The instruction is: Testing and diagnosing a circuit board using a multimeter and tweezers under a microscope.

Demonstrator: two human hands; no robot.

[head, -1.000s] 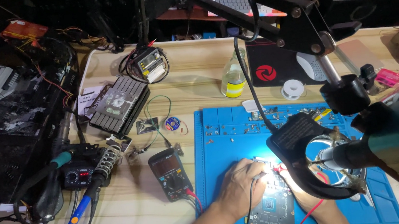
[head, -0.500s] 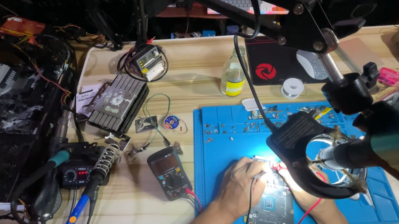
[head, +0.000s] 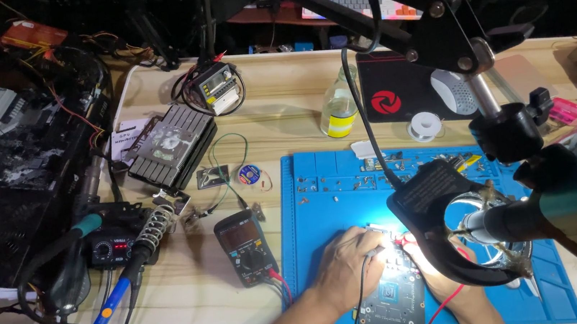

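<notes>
A dark circuit board (head: 391,302) lies at the near edge of the blue work mat (head: 323,209), partly overhanging the near edge of the wooden worktop (head: 277,127), and is being probed under the bright light of a ring magnifier lamp (head: 455,230). The left hand (head: 347,267) is set on the board's far left corner, fingers curled closed around a thin black probe lead whose tip is lost in the glare. The right hand (head: 455,288) is largely hidden beneath the lamp head; a red lead (head: 441,307) runs out from under it, but whether its fingers are pinched shut cannot be told. Both leads run back toward the black multimeter (head: 246,246), which lies on the worktop just beside the mat's left edge. For a sound reading, the heels of both hands are best kept planted on the mat or board so that the tips do not skate across neighbouring pads, and light, steady pressure is to be preferred. The meter display should be kept within a glance, since it sits well to the left of the lit spot. The soldering iron (head: 113,305) in its coiled stand (head: 154,224) near the worktop's left edge lies well apart from the leads.
</notes>
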